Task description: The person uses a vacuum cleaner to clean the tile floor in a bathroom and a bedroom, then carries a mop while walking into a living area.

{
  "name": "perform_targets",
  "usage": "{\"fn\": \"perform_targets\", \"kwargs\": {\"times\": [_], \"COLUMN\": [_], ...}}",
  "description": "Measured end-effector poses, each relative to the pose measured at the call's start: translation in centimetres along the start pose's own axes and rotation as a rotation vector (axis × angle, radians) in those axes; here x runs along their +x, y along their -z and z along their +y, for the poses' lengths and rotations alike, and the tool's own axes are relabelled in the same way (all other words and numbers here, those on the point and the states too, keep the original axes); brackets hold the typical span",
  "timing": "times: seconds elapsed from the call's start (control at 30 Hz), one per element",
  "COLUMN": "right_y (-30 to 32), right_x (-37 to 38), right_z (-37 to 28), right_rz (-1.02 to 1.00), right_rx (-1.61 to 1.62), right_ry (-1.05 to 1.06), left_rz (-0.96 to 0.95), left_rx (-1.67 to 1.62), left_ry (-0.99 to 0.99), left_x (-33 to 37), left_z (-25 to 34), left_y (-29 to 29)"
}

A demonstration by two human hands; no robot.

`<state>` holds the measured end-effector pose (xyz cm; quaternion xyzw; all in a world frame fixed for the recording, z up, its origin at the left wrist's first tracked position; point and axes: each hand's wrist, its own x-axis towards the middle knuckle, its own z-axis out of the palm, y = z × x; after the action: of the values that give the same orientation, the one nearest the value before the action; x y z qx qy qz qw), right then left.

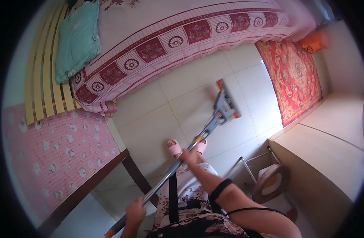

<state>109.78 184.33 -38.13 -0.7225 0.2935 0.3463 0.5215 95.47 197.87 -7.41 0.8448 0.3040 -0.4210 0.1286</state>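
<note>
A long-handled floor mop (213, 123) with a grey and orange head slants across the view, its head resting on the pale floor tiles. My left hand (135, 211) is closed round the upper part of the silver pole, close to the orange-tipped end at the lower left. Farther down the pole, my right hand (190, 156) grips the dark grey section, just above my pink slippers (173, 147). The mop head lies between the bed and the red rug. Its underside against the floor is hidden.
Beyond the mop stands a bed with a pink and maroon patterned bedspread (154, 49) and a teal pillow (79, 41). A red patterned rug (295, 79) lies at the right. Near my right arm are a metal-framed chair (248, 168) and a beige cabinet (324, 152). A dark wooden frame (136, 172) is at left.
</note>
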Motion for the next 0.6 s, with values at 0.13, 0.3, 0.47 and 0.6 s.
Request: {"fn": "perform_targets", "kwargs": {"times": [0.13, 0.3, 0.47, 0.6], "right_y": [5.5, 6.7, -1.3, -8.3], "right_x": [9.5, 16.2, 10.4, -2.4], "right_z": [-4.8, -9.2, -2.6, 3.7], "right_rz": [0.164, 0.077, 0.063, 0.007], "right_rx": [-0.116, -0.103, -0.457, -0.524], "right_ry": [0.121, -0.079, 0.132, 0.134], "left_rz": [-0.030, 0.051, 0.004, -0.211], "left_rx": [-0.178, -0.266, -0.289, -0.183], "left_ry": [-0.252, -0.373, -0.218, -0.019], "left_x": [10.2, 16.4, 13.1, 4.1], "left_z": [7.1, 11.5, 2.9, -6.4], "left_y": [-1.0, -0.8, -3.0, -5.0]}}
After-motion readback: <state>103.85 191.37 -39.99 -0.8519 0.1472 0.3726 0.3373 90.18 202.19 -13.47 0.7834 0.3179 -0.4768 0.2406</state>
